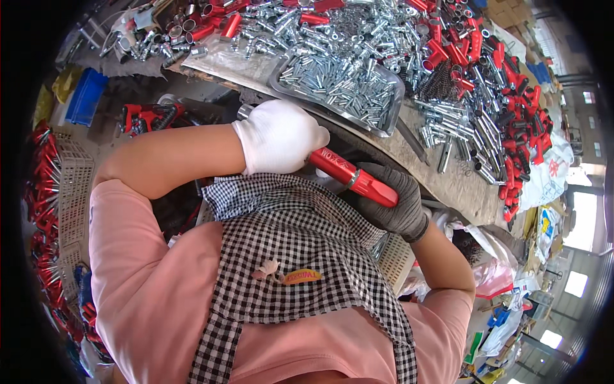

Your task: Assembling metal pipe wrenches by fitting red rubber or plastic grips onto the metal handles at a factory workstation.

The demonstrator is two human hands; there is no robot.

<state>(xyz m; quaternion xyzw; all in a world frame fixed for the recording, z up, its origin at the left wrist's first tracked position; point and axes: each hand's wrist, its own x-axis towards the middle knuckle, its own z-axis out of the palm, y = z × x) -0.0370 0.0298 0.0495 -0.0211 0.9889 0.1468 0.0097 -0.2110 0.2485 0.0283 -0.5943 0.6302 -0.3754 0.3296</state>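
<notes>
A red tubular tool (334, 165) with a silver collar slants across my lap, below the bench edge. My left hand (281, 136), in a white knit glove, is wrapped round its upper-left part. A silver cylindrical end (244, 111) shows just beyond that glove; whether it belongs to the same tool, I cannot tell. My right hand (393, 201), in a dark grey glove, is closed round the tool's wider, ribbed red end, with some of its fingers hidden beneath.
A metal tray (391, 121) of small silver pins sits at the bench edge. Heaps of silver fittings (332, 38) and red-and-black tool parts (521, 128) cover the bench. At left stand a beige crate (75, 192), red tools (43, 211) and a blue bin (86, 96).
</notes>
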